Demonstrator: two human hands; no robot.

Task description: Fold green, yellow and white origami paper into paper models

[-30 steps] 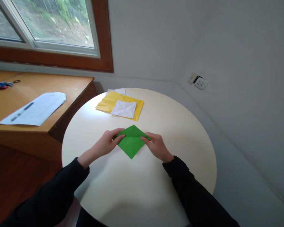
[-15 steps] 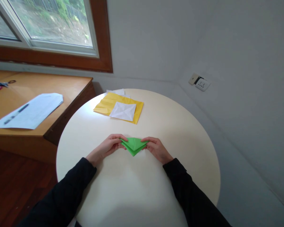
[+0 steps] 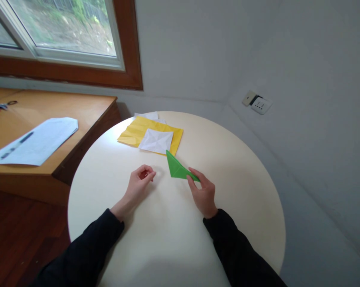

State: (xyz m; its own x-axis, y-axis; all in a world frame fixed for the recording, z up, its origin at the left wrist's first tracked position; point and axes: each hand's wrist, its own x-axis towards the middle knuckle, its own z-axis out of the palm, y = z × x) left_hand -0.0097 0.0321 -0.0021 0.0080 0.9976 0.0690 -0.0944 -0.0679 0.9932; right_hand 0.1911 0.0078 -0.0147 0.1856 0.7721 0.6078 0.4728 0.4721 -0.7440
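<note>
1. Green folded paper (image 3: 177, 169) is over the middle of the round table (image 3: 228, 159), seemingly lifted, its wide end pointing left and far; whether its far tip touches the yellow paper (image 3: 130, 133) I cannot tell.
2. On its right, the right hand (image 3: 204, 195) pinches one corner between thumb and fingers, nearly closed on that narrow end.
3. To its left and apart from it, the left hand (image 3: 138, 181) is loosely curled, a hollow showing between thumb and fingertips, with nothing seen in it.
4. Step in hand, as I judge it: handling or turning the paper between folds. A next move would call for a light pinch and edges kept aligned.
5. Count on the table: one green piece, one yellow piece, one creased white square (image 3: 156, 140) on the yellow, and at least one white paper (image 3: 147, 115) at the far side.
6. Count on the desk (image 3: 87, 109) at left: one pen (image 3: 17, 144) lying on white sheets (image 3: 52, 135), number unclear, and scissors (image 3: 12, 103), partly cropped, likewise uncountable.
</note>
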